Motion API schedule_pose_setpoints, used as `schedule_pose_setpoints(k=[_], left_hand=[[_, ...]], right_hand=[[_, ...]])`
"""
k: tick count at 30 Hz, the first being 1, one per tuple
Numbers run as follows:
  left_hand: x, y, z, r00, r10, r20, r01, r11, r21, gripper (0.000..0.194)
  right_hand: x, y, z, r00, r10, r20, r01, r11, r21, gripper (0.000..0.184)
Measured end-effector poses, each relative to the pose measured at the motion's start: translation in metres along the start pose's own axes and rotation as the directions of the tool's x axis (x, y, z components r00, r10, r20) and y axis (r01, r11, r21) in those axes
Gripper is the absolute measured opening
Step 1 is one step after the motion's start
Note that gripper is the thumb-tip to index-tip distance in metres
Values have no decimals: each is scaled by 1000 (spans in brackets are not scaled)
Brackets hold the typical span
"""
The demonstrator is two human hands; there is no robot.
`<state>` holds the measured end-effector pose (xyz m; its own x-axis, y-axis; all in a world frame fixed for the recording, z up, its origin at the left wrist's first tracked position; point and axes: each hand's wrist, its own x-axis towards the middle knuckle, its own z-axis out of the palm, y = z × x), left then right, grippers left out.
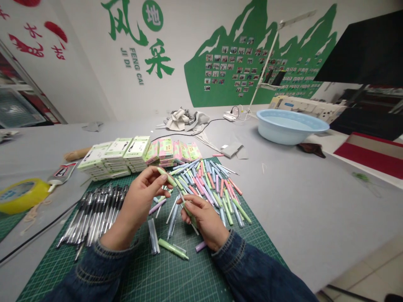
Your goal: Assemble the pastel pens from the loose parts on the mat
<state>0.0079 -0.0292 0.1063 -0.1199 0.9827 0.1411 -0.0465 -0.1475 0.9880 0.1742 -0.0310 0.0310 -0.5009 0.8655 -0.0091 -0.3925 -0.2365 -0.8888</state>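
Two bare hands work close together over a green cutting mat (176, 272) on a grey worktop (315, 209), the forearms angling inward from denim sleeves (248, 268). The left hand (146, 205), raised at the wrist with its palm turned inward, pinches a pale green pen barrel (166, 177) between thumb and fingers, the barrel pointing toward the other hand. The right hand (200, 218), lower and curled over, closes on a green pen barrel (189, 212) that tilts downward across its fingers. The two hands are just apart.

A loose heap of pastel pen barrels (208, 188) in pink, blue, lilac and green spreads over the mat directly ahead of and to the right of the hands. A clear pen tube (153, 237) and a green pen barrel (173, 249) lie between the wrists, with a lilac pen barrel (200, 246) just below the right hand. Black pens (94, 214) lie in a dense row left of the left hand. Beyond the hands stand stacks of green-and-white boxes (115, 155) and pink-and-green boxes (170, 151). A yellow tape roll (22, 195) sits farther left, and a pale blue plastic basin (286, 126) sits well beyond the right hand.
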Motion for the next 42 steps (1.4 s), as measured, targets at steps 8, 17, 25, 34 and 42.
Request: schedule_pose_setpoints(k=[8, 17, 25, 34, 42], left_hand=[[-5, -3, 7, 988, 9, 157, -41, 978, 204, 14], [-14, -10, 10, 983, 11, 184, -69, 946, 316, 12], [-14, -19, 6, 978, -5, 208, -48, 966, 252, 12], [-20, -33, 2, 970, -10, 242, 7, 1000, 13, 12], [-21, -37, -2, 971, -18, 237, 30, 998, -47, 11]], right_hand=[[1, 0, 0, 1000, -11, -2, 11, 1000, -7, 24], [0, 1, 1, 999, -30, -27, 30, 1000, -9, 19], [-1, 5, 2, 991, -18, -132, 23, 999, 38, 22], [-5, 0, 10, 998, 65, 11, -66, 980, 189, 32], [-4, 6, 6, 990, 115, 87, -128, 978, 167, 29]])
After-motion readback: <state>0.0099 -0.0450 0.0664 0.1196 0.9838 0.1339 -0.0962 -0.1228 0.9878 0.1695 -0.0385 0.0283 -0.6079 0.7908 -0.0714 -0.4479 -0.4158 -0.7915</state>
